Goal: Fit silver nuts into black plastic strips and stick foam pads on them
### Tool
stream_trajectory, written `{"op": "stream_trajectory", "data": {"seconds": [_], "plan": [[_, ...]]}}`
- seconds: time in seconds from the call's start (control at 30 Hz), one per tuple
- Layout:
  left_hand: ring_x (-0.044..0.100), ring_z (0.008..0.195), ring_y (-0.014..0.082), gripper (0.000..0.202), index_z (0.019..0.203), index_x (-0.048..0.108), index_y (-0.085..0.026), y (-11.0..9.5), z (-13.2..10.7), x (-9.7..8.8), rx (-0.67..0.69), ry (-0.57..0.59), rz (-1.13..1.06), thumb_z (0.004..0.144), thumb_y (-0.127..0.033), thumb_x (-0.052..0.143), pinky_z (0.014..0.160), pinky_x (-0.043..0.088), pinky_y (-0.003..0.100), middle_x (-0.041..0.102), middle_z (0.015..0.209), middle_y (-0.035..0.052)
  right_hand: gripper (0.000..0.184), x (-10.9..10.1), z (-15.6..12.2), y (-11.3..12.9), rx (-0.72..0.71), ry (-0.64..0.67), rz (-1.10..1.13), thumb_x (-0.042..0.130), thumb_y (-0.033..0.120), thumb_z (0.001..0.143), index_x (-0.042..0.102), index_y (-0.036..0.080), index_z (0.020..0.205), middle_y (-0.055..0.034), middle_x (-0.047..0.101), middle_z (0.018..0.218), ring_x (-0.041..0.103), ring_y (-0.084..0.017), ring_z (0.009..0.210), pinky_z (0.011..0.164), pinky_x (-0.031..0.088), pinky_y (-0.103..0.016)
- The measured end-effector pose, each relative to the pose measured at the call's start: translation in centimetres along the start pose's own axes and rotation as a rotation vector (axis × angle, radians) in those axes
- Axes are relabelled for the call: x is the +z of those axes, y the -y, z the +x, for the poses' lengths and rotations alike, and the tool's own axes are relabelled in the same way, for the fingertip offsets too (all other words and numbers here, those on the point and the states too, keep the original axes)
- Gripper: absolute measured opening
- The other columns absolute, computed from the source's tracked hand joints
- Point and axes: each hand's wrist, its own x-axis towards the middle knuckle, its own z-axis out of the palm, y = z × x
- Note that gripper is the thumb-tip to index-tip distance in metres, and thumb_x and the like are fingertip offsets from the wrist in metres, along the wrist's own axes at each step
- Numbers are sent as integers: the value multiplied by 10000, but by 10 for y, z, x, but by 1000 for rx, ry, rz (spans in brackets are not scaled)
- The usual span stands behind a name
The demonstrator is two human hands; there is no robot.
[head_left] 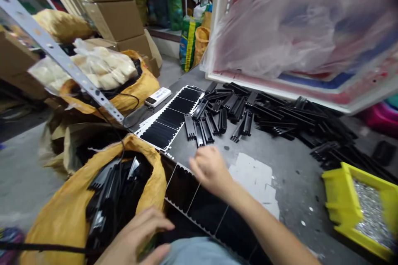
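Note:
My right hand (pixel 212 170) is curled closed over the table's front edge, by the upper edge of a strip of black stickers (pixel 203 205) with scalloped sides. Whatever its fingers may grip is hidden. Low in the view my left hand (pixel 139 232) is open, thumb and fingers apart, beside a yellow sack (pixel 59 203) full of black plastic parts (pixel 105 190). Beyond my right hand lie loose black plastic pieces (pixel 203 128) with toothed ends. More sticker sheets (pixel 169 120) lie stacked at the table's left edge.
A yellow bin (pixel 342 198) of small shiny metal pieces stands at the right. Black parts (pixel 298 116) are heaped along a plastic-covered framed board (pixel 280 41). A white device (pixel 158 97) sits at the table's left corner. A perforated metal bar (pixel 62 49) slants across the left, before sacks and cartons (pixel 112 16).

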Motion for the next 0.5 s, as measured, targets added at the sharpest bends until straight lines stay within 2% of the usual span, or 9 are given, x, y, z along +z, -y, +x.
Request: {"op": "stream_trajectory", "data": {"seconds": [0.03, 0.07, 0.1, 0.17, 0.23, 0.27, 0.33, 0.43, 0.5], "plan": [[746, 946, 229, 205, 1095, 764, -395, -17, 26, -1, 98, 26, -47, 939, -401, 633, 779, 631, 304, 763, 1077, -33, 515, -9, 16, -17, 93, 2, -61, 409, 387, 1096, 665, 192, 694, -61, 676, 883, 607, -178, 878, 976, 421, -392], [733, 895, 207, 198, 1077, 760, -369, -31, 56, 0, 179, 4, -69, 972, -351, 594, 749, 621, 287, 755, 1038, -29, 481, -13, 32, -32, 162, 35, -124, 457, 453, 1080, 726, 194, 776, -89, 704, 1036, 628, -212, 994, 1009, 416, -422], [721, 854, 198, 212, 1075, 755, -344, -42, 87, 1, 258, -76, -66, 986, -307, 566, 738, 616, 290, 747, 1017, -17, 398, -13, 47, -45, 226, 70, -197, 544, 530, 1030, 773, 209, 970, -123, 680, 1254, 600, -282, 1177, 1070, 389, -482], [709, 943, 228, 307, 1170, 725, -293, -51, 150, 5, 303, -374, 59, 982, -190, 506, 877, 616, 355, 733, 1120, 36, 581, -8, 64, -64, 342, 167, -292, 656, 572, 946, 643, 195, 1387, -197, 493, 1563, 431, -420, 1433, 1154, 310, -615], [631, 1196, 296, 505, 1332, 655, -244, -43, 204, 5, 246, -500, 124, 937, -47, 410, 1100, 512, 491, 669, 1307, 96, 708, -6, 58, -74, 375, 226, -317, 668, 466, 941, 478, 157, 1549, -219, 366, 1658, 352, -443, 1505, 1193, 278, -638], [587, 1264, 326, 565, 1379, 624, -202, -36, 225, 3, 221, -530, 151, 908, -3, 383, 1132, 474, 541, 630, 1370, 132, 686, -9, 46, -78, 368, 244, -314, 650, 393, 944, 464, 157, 1560, -204, 365, 1665, 378, -417, 1502, 1209, 284, -611], [519, 1345, 348, 637, 1411, 604, -163, -20, 256, -6, 212, -520, 208, 856, 55, 381, 1149, 448, 562, 535, 1510, 158, 642, -22, 7, -85, 344, 263, -298, 623, 291, 918, 501, 200, 1541, -145, 394, 1663, 454, -352, 1471, 1232, 297, -557], [425, 1441, 364, 662, 1290, 698, -222, -4, 277, -21, 246, -410, 283, 776, 99, 430, 1136, 451, 580, 478, 1605, 98, 656, -59, -67, -95, 284, 251, -213, 599, 229, 863, 529, 260, 1514, -85, 408, 1663, 449, -300, 1488, 1234, 311, -552], [371, 1484, 387, 612, 1200, 735, -237, -3, 281, -27, 267, -333, 312, 764, 92, 459, 1120, 442, 621, 487, 1606, 89, 651, -83, -112, -98, 269, 246, -145, 576, 210, 859, 529, 289, 1504, -65, 414, 1660, 438, -284, 1501, 1213, 340, -555]]}}
